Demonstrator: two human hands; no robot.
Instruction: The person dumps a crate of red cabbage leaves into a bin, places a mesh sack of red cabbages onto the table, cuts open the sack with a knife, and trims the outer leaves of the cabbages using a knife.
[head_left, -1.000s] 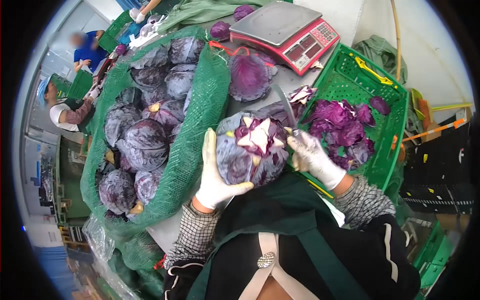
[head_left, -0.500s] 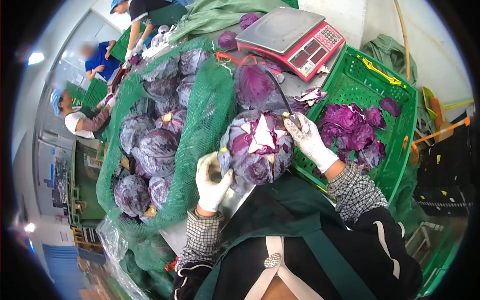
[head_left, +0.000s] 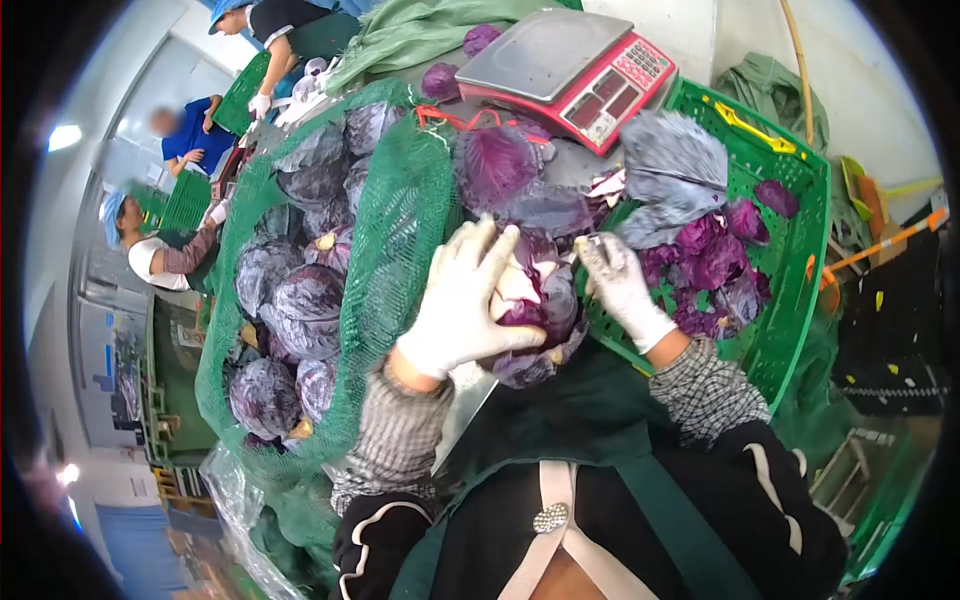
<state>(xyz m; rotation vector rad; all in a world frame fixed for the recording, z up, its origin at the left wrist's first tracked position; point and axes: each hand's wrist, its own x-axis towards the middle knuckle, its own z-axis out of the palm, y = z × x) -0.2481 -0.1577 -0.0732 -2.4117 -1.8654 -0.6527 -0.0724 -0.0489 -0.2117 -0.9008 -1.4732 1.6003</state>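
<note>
A trimmed red cabbage [head_left: 560, 300] with a pale cut stem end sits in front of me, partly covered by my left hand. My left hand [head_left: 455, 300], in a white glove, is over its left side with the fingers spread and the thumb stretched out. Whether it presses on the cabbage I cannot tell. My right hand [head_left: 625, 290], in a soiled white glove, is closed just right of the cabbage around the knife, whose blade hardly shows. A large greyish outer leaf [head_left: 675, 175], blurred, is over the near-left part of the green crate [head_left: 800, 285].
Loose purple leaves [head_left: 715, 260] lie in the crate. A green mesh sack [head_left: 390, 270] of whole cabbages is at left. Behind stand a red scale [head_left: 600, 100] and another cabbage piece [head_left: 497, 165]. Co-workers [head_left: 150, 245] are at the far left.
My left hand has moved from the cabbage's left edge up over it, with fingers spread. A loose leaf now appears above the crate. The knife's curved blade no longer shows clearly.
</note>
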